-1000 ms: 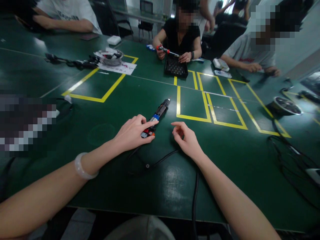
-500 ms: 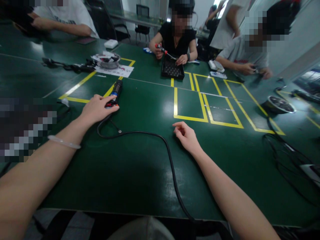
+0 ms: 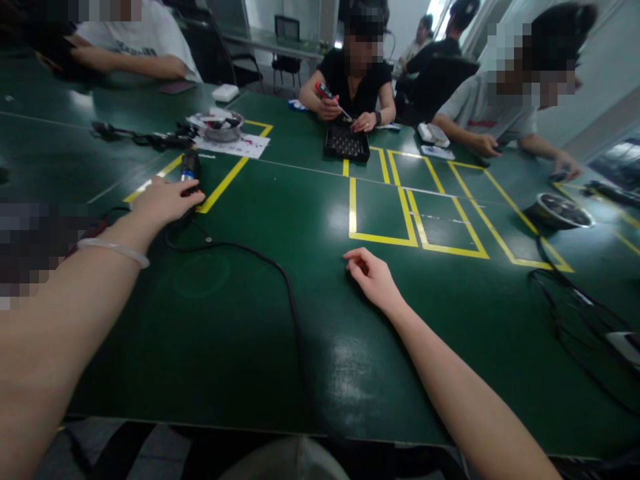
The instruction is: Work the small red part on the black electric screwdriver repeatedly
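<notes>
My left hand (image 3: 167, 199) is closed over the near end of a black corded power tool (image 3: 190, 163) with a blue ring. The tool lies within a yellow-taped outline at the left, its far end pointing away from me, and my palm and fingers hide part of it. A black cable (image 3: 245, 248) trails from it across the green table (image 3: 240, 333) towards the near edge. On the bare tabletop right of centre rests my right hand (image 3: 370, 275), fingers loosely bent, index finger partly stretched, holding nothing.
Behind the tool stands a metal bowl (image 3: 223, 128) of parts on a paper sheet. A co-worker opposite holds a red screwdriver (image 3: 327, 93) over a black tray (image 3: 347, 143). Yellow tape outlines (image 3: 383, 240) mark the table. Another bowl (image 3: 563, 212) and cables (image 3: 565, 287) lie right.
My left hand has moved left with the power tool, bringing it into the taped outline. The cable has been drawn left too. My right hand has stayed in place.
</notes>
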`<state>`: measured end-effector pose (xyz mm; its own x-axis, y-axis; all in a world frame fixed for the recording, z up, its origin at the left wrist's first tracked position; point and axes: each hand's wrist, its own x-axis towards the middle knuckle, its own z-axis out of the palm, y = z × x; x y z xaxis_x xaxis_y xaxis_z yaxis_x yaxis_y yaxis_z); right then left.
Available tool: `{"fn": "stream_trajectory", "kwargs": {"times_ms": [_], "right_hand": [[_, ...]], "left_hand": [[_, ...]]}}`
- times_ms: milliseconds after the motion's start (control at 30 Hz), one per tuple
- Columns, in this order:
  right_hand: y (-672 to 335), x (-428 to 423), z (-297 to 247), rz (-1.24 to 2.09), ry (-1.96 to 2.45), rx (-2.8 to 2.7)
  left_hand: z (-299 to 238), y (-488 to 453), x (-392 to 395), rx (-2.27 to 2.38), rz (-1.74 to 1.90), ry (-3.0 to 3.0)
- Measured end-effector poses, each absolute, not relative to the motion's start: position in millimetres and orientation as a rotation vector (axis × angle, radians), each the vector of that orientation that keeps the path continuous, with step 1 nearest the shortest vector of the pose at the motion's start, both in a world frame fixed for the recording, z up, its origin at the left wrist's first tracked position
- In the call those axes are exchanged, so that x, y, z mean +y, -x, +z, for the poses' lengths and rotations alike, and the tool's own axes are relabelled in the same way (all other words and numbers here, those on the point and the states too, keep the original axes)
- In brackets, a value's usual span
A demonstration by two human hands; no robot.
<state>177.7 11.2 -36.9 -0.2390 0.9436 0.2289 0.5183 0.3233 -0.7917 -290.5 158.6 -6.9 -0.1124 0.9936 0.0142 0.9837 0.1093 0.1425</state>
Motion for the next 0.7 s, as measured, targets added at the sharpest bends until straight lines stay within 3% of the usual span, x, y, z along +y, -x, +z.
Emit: {"fn": "stream_trajectory", "kwargs": {"times_ms": [100,700], "right_hand": [[-177,10,-37,0.773,1.309,-1.881],[-173,7,-33,0.764,1.334,-1.902]], "left_hand": [[-3,281,155,2.486,0.126,-1.838],[16,255,139,2.469,0.008,-1.988]]}}
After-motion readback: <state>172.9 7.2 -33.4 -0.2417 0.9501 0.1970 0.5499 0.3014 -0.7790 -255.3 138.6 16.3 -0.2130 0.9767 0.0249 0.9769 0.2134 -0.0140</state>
